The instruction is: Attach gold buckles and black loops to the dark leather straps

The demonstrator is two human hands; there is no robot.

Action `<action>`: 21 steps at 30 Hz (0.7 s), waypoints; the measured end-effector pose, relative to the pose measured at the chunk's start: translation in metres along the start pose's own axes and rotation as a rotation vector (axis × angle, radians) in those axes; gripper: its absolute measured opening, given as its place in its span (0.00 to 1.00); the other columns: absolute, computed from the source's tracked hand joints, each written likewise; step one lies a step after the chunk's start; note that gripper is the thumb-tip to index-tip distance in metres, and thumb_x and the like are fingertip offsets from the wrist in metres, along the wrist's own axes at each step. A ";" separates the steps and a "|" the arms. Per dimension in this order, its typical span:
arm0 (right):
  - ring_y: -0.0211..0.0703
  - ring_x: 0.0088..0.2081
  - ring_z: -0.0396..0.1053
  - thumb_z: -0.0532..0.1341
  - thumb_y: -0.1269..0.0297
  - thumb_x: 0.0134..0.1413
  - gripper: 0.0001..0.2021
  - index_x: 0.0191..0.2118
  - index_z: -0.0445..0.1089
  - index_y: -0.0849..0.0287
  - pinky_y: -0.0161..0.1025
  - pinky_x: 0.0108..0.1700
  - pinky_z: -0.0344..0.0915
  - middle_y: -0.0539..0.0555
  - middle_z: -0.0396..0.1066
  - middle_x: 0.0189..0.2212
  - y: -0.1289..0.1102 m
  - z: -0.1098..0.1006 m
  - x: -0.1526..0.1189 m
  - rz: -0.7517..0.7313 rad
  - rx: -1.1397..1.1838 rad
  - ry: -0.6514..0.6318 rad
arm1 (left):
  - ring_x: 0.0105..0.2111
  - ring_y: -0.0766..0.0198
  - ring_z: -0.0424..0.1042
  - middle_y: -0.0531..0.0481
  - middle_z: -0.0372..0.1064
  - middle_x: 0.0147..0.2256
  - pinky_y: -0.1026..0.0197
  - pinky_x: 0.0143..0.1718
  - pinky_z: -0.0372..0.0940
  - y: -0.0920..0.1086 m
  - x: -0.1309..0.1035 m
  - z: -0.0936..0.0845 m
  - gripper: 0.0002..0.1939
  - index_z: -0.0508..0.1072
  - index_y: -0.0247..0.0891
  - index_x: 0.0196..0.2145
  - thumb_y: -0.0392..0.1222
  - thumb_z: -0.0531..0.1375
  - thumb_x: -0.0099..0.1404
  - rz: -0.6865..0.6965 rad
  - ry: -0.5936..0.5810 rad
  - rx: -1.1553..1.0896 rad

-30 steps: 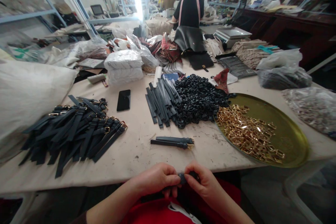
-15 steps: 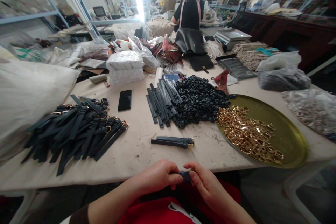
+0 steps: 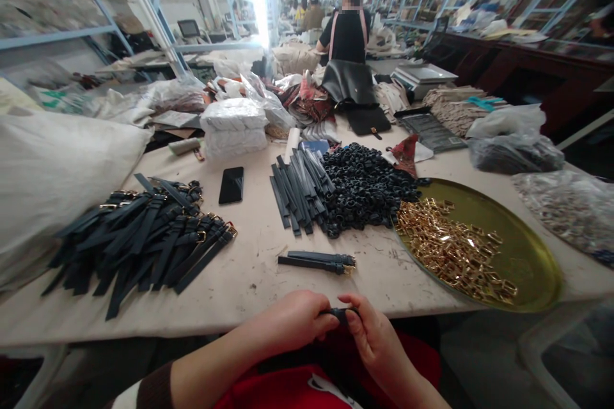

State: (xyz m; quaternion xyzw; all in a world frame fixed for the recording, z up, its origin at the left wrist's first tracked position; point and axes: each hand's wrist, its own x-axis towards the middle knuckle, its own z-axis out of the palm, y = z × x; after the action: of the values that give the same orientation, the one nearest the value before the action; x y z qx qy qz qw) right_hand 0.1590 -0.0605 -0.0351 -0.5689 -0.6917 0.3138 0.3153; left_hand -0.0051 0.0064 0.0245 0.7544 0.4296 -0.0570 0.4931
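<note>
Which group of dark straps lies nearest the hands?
The buckled pair, just beyond the left hand; the larger buckled heap and the plain strips lie farther away.

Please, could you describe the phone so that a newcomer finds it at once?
On the pale table, look between the heap of gold-buckled straps and the loose dark strips. The phone lies there: a glossy black rectangle, wider than any strap.
</note>
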 end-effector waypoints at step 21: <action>0.54 0.44 0.68 0.50 0.46 0.49 0.24 0.44 0.65 0.59 0.47 0.43 0.66 0.62 0.70 0.43 0.097 0.029 0.072 0.049 -0.025 0.226 | 0.29 0.58 0.67 0.43 0.66 0.32 0.58 0.23 0.60 -0.032 0.078 0.008 0.13 0.63 0.29 0.41 0.38 0.47 0.62 0.370 0.444 0.790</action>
State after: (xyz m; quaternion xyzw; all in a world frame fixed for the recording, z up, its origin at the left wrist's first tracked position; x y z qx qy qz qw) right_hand 0.1823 0.0233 -0.1239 -0.6212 -0.6415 0.2466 0.3765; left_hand 0.0238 0.0509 -0.0417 0.9414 0.3285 0.0351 0.0675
